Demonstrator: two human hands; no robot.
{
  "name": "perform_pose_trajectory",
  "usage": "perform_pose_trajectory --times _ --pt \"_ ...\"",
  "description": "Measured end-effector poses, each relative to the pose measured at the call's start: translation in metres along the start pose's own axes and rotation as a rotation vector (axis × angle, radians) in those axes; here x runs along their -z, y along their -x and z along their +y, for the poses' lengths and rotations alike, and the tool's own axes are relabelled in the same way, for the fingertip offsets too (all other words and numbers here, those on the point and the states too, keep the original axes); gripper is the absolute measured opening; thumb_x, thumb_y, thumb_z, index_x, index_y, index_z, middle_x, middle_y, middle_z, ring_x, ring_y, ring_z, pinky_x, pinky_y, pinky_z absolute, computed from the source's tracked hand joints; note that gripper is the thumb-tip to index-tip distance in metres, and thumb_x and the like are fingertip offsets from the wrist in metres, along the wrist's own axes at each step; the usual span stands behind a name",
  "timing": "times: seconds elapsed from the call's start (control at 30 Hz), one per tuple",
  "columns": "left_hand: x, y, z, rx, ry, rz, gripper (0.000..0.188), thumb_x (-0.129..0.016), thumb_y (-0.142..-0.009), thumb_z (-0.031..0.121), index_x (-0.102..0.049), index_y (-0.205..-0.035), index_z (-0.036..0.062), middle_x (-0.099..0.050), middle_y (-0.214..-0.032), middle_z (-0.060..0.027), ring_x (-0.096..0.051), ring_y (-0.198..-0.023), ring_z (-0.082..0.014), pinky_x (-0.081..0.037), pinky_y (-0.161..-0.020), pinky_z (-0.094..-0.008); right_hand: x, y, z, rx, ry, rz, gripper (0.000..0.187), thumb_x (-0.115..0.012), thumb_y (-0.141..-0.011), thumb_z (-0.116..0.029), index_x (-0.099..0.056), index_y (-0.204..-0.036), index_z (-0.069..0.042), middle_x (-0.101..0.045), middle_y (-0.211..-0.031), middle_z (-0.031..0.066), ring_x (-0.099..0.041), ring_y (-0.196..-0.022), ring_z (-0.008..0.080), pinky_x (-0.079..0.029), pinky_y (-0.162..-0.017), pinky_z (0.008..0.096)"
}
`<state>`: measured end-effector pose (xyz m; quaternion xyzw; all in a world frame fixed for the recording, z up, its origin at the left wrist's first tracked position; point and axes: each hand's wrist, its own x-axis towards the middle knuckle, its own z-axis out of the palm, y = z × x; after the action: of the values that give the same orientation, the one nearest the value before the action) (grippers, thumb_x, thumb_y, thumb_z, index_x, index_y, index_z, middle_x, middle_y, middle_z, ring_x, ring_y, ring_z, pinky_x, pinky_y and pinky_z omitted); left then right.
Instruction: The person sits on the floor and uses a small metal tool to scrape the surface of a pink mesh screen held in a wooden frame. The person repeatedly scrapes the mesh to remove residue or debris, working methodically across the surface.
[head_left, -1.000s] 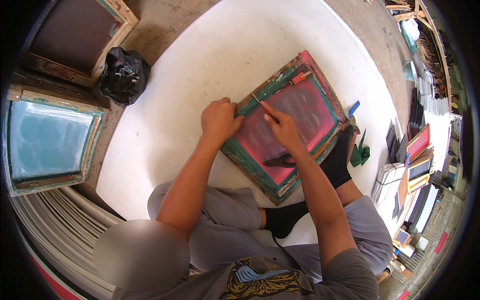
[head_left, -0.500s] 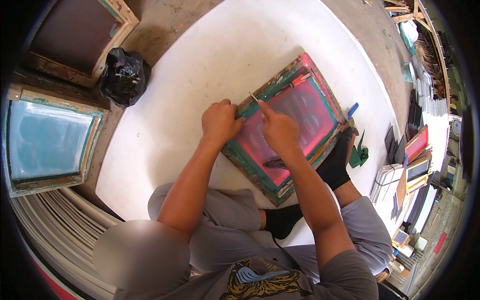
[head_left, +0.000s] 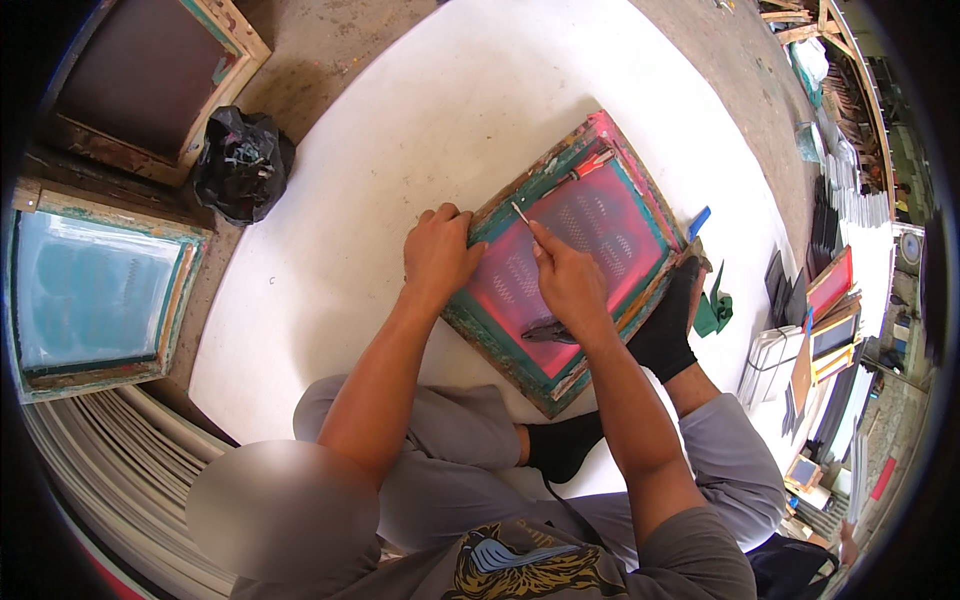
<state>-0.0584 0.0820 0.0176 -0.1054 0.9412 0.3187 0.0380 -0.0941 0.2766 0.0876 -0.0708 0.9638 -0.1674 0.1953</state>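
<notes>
A wooden screen-printing frame (head_left: 547, 404) with pink-stained mesh lies slantwise on the white board before me. My left hand (head_left: 440, 248) grips its left edge, fingers curled at the outer side and thumb over the wood. In my closed right hand (head_left: 570, 277), above the mesh, is a thin tool with a pale metal shaft (head_left: 521, 214); its handle is hidden in my fingers. The tip is near the frame's upper-left side. A red-handled tool (head_left: 594, 163) rests along the far side. Dark pliers (head_left: 549, 332) lie on the near part of the mesh, partly behind my right wrist.
The white board (head_left: 340, 190) spreads under the frame. My black-socked foot (head_left: 672, 320) touches its right side, near a blue object (head_left: 699, 222) and a green strip (head_left: 714, 308). At left are a black plastic bag (head_left: 243, 165) and a blue-meshed screen (head_left: 95, 385).
My right hand has drawn back slightly toward me and to the right, bringing the tool's tip inward from the frame's outer edge. My left hand keeps its hold on the edge.
</notes>
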Motion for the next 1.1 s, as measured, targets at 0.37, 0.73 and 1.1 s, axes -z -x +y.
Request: perform_pose_trajectory --times 0.37,0.73,1.1 --pt "0.001 0.001 -0.005 -0.042 -0.003 0.008 0.039 -0.084 -0.082 0.026 -0.078 -0.117 0.0099 -0.073 -0.112 -0.0083 -0.069 -0.106 -0.0316 -0.059 -0.088 -0.0445 0.017 -0.006 -0.033 -0.012 0.219 -0.117 0.042 -0.058 -0.105 -0.025 -0.066 -0.146 -0.023 -0.076 -0.105 0.0256 -0.072 -0.104 0.0453 -0.055 -0.092 0.0550" --pt "0.005 -0.001 0.002 -0.051 -0.028 -0.004 0.039 -0.084 -0.081 0.027 -0.079 -0.115 0.0084 -0.074 -0.108 -0.0115 -0.071 -0.101 -0.0353 -0.057 -0.087 -0.0472 0.001 -0.010 -0.007 0.037 0.109 -0.104 0.044 -0.056 -0.106 -0.021 -0.063 -0.149 -0.020 -0.075 -0.103 0.0285 -0.072 -0.097 0.0473 -0.057 -0.087 0.0570" --pt "0.005 -0.004 0.007 -0.023 -0.043 -0.031 0.039 -0.084 -0.082 0.027 -0.079 -0.116 0.0079 -0.074 -0.110 -0.0114 -0.071 -0.104 -0.0351 -0.057 -0.089 -0.0465 -0.029 -0.033 0.052 0.307 -0.260 0.022 0.043 -0.060 -0.106 -0.021 -0.063 -0.149 -0.019 -0.075 -0.100 0.0258 -0.072 -0.092 0.0467 -0.055 -0.083 0.0557"
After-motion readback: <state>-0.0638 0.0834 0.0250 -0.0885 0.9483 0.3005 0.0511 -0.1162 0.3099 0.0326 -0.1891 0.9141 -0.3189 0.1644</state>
